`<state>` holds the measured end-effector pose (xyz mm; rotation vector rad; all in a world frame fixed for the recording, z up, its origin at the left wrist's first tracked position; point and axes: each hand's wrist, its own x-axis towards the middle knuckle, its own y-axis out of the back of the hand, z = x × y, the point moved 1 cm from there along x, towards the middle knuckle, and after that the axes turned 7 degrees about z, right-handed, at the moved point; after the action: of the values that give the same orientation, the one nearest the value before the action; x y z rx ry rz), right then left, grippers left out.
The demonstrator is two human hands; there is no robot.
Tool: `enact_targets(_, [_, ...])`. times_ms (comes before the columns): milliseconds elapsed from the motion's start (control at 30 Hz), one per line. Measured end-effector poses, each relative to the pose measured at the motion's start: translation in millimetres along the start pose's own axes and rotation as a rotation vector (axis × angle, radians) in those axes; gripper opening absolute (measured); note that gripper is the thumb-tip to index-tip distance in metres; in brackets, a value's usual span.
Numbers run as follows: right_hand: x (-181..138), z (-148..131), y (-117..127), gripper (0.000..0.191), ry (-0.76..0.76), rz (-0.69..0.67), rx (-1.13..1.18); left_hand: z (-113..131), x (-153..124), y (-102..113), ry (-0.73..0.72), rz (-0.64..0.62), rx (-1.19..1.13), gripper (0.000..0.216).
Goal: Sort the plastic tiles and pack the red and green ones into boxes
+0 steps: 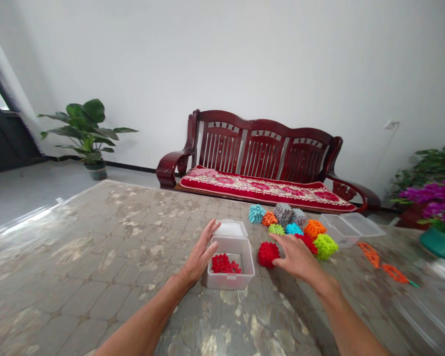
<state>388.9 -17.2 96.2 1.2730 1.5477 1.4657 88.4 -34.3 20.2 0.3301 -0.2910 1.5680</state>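
Clear plastic box (241, 283), upright on patterned tabletop (96, 247), holding red pieces (221, 264); mouth upward, open lid (230, 229) pointing away from the person, their combined long axis running likewise. Left hand (199, 253): thumb and fingers spread, at the box's left side. Right hand (296, 256): widely parted at a round red ball (267, 254), contact uncertain, just right of the box.

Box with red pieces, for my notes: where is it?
In the head view's lower centre, the box stands between the left hand and the nearest red ball.
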Motion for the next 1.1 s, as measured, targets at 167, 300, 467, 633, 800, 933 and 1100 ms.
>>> enact_targets(167, [0, 2, -1, 0.074, -0.038, -0.029, 0.023, -1, 0, 0, 0.002, 0.006, 0.004, 0.073])
enact_targets(300, [1, -2, 8, 0.069, -0.073, 0.051, 0.092, -2, 0, 0, -0.008, 0.011, 0.000, 0.072])
enact_targets(467, [4, -39, 26, 0.067, 0.052, 0.089, 0.293, 0, 0, -1, 0.005, 0.012, -0.009, 0.070])
enact_targets(633, [14, -87, 28, 0.065, 0.252, 0.010, 0.265, -2, -1, -1, -0.008, 0.012, -0.003, 0.070])
enact_targets(800, [18, -100, 18, 0.063, 0.376, -0.067, 0.194, -6, -1, 0, -0.015, 0.009, 0.005, 0.068])
enact_targets(933, [14, -91, 14, 0.057, 0.331, -0.003, 0.215, -3, -1, -1, 0.001, 0.002, -0.005, 0.070])
enact_targets(1100, [11, -56, 8, 0.042, 0.130, 0.161, 0.263, 0, -1, -3, 0.023, 0.003, -0.014, 0.070])
